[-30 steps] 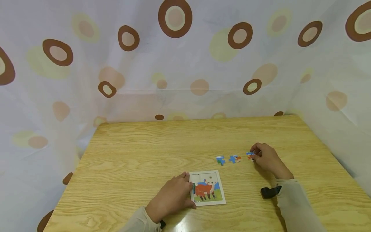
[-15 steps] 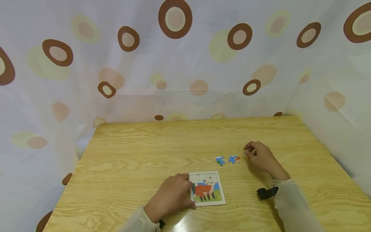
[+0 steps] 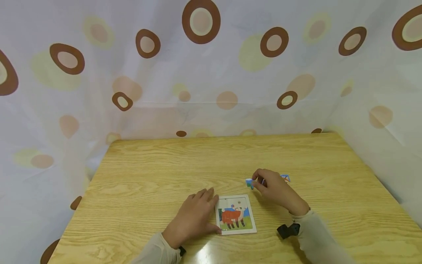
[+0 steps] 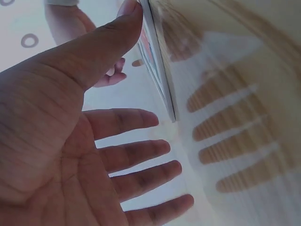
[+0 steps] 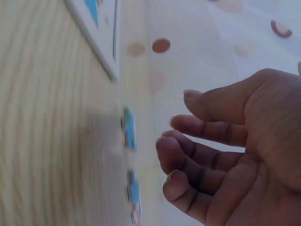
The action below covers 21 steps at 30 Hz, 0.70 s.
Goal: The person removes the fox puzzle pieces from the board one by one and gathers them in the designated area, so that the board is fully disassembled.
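Observation:
A square puzzle board (image 3: 252, 220) with a white border and a red animal picture lies on the table. My left hand (image 3: 192, 220) is at its left edge, fingers straight and spread, and in the left wrist view the thumb (image 4: 129, 9) touches the board's edge. My right hand (image 3: 275, 189) hovers over the row of loose puzzle pieces, its fingers loosely curved and holding nothing. A blue and green puzzle piece (image 3: 248, 182) lies by its fingertips. Another piece (image 3: 285, 178) shows just behind the hand. The middle piece (image 5: 135, 193), mostly hidden in the head view, shows in the right wrist view.
The wooden table (image 3: 158, 165) runs back to a white curtain (image 3: 204, 73) with brown and yellow dots. A black wrist camera (image 3: 288, 231) hangs beneath the right sleeve.
My right hand has let go of the rightmost puzzle piece and moved left over the others. My left hand's fingers have spread and lifted slightly at the board's edge.

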### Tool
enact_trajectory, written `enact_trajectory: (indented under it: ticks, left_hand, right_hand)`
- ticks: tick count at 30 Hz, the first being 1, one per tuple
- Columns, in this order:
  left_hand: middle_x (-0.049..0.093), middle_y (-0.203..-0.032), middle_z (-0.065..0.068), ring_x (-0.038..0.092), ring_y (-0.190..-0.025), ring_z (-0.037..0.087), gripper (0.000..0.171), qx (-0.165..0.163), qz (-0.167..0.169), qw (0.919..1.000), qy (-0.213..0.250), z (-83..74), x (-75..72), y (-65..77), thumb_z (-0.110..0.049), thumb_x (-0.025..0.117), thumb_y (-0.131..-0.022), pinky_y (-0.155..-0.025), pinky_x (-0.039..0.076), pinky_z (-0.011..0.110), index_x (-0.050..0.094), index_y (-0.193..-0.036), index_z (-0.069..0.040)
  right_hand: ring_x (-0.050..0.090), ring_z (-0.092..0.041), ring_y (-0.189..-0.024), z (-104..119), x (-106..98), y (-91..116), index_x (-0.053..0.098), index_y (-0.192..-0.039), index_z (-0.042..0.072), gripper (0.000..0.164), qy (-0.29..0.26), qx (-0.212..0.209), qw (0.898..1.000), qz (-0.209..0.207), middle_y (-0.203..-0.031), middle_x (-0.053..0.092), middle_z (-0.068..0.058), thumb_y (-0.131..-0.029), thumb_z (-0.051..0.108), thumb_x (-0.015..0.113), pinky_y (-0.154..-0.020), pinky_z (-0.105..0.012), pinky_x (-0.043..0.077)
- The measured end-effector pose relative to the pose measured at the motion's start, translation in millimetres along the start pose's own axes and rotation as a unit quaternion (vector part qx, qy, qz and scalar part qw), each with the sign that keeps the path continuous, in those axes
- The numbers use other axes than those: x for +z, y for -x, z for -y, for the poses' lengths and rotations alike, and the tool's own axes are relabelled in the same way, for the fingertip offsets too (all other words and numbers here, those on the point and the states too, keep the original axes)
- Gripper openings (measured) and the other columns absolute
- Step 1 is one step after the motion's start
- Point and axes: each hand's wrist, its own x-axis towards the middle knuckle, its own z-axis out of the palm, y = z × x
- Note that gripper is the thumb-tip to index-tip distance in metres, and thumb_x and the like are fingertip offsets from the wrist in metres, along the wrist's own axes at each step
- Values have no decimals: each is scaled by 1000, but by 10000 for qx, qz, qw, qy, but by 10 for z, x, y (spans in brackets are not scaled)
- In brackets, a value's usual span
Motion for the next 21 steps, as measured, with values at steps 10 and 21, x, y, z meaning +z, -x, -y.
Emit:
enact_trajectory:
  ticks: [10,21]
  left_hand:
    - [51,-152,17,50,-137,38,94,-364,201,9989,226,44,26,-2,-71,80,-74,-101,46,61,61,-143,-10]
    - [48,-155,17,46,-140,38,104,-372,403,9982,235,32,28,5,-75,81,-69,-100,47,63,57,-146,-11]
  right_hand:
    - [49,-5,-65,248,305,-33,66,-104,1,8,-169,-475,9973,534,-79,58,5,-99,7,69,-58,-27,46]
    - [48,-7,-74,401,548,4,66,-110,-3,20,-93,-895,9896,1118,-86,55,1,-94,6,74,-66,-25,46]
